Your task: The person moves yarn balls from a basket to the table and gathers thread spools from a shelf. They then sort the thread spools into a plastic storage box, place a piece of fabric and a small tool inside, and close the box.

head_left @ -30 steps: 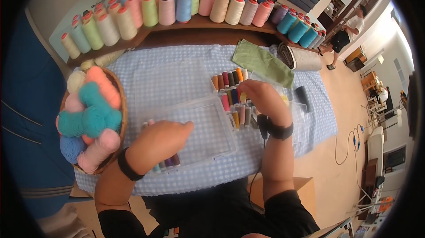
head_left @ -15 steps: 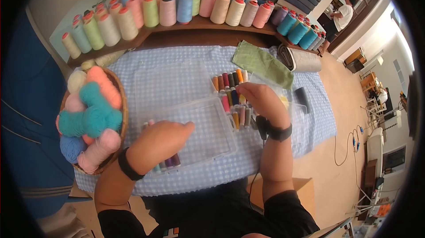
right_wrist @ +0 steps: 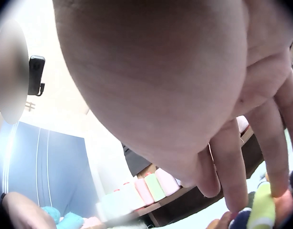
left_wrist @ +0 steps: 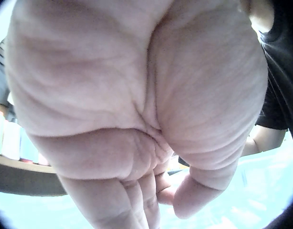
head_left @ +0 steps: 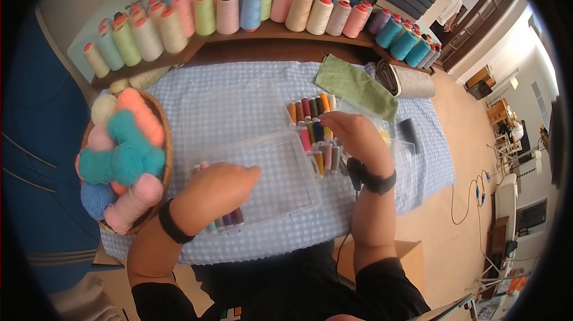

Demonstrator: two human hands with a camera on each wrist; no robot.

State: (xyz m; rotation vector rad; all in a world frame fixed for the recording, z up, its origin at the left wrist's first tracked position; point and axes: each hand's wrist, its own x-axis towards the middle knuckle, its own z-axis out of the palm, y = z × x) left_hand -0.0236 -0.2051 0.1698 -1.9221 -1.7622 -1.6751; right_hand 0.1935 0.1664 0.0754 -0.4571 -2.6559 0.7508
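Note:
My left hand (head_left: 218,188) hovers over the clear plastic box (head_left: 304,204), its fingers bent loosely and nothing between them. In the left wrist view the thumb (left_wrist: 196,198) stands close to the fingers. Part of a small group of thread spools (head_left: 234,216) shows below this hand in the box. At the right, my right hand (head_left: 358,139) reaches over rows of small coloured spools (head_left: 307,137). Its fingers point down, fairly straight, with tips at a yellow-green spool (right_wrist: 262,207) in the right wrist view. Some spools are hidden under the palm.
A basket (head_left: 167,154) of yarn skeins (head_left: 128,148) stands at the left. Large thread cones (head_left: 250,11) line the shelf behind. Green cloth (head_left: 357,87) and a rolled grey fabric (head_left: 409,79) lie at the back right. A clear lid (head_left: 233,109) lies behind the box.
Both hands keep nearly the same place over the box and the spools. In the background, a walking person has moved toward the doorway and is now mostly out of sight.

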